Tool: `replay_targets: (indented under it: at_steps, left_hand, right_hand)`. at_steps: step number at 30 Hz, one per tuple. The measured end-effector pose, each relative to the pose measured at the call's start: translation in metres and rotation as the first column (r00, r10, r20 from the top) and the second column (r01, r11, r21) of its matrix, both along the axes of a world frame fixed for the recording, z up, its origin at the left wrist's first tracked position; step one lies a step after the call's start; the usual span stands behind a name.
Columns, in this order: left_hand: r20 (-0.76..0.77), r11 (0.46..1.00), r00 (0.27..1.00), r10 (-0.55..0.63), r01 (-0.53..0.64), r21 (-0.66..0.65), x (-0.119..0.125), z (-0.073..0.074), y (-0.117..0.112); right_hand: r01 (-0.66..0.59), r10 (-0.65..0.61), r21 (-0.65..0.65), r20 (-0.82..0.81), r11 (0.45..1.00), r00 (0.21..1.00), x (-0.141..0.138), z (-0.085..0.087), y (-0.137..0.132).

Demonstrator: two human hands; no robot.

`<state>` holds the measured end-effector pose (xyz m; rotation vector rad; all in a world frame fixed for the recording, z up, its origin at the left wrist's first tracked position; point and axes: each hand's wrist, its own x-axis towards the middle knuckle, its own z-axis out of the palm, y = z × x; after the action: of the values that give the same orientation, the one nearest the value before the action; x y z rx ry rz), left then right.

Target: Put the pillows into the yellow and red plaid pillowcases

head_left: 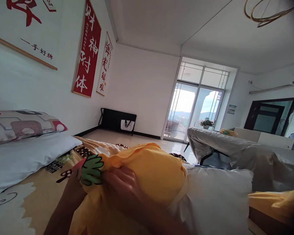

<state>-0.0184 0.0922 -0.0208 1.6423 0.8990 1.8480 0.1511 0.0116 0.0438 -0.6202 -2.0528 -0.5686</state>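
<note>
A yellow pillowcase [159, 173] with a printed green leaf shape lies bunched in front of me. It covers the left part of a white pillow [218, 192], whose right end sticks out bare. My right hand [123, 186] has its fingers curled into the yellow cloth, just right of the leaf print. On the other side of the print, my left hand [75, 184] grips the cloth's left edge, with its fingers partly hidden by the fabric. Both hands are close together over the patterned blanket [12, 209].
At left lie another white pillow [34, 160] and a patterned pillow [26, 125]. More yellow cloth [279, 205] is at the right edge. Beyond stands a table [218, 137] under a grey plastic cover. A folded black table [115, 119] leans against the far wall.
</note>
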Motion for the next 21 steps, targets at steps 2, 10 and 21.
replay_targets:
  at_steps: [2,10,21]
  left_hand:
    - [0.031,1.0,0.999,0.026,-0.026,-0.008,0.002,0.001,-0.003]
    - [0.112,0.999,0.993,0.028,-0.03,0.013,0.025,0.022,-0.033]
    - [-0.025,0.993,1.0,-0.002,0.005,0.119,0.005,-0.003,-0.002]
  right_hand:
    - [-0.019,0.018,0.013,0.04,1.0,0.999,0.005,0.005,-0.004]
    - [0.136,-0.133,0.023,-0.083,0.99,0.988,0.039,0.022,-0.002]
    - [0.294,-0.296,0.059,0.027,0.954,0.955,0.051,0.029,0.012]
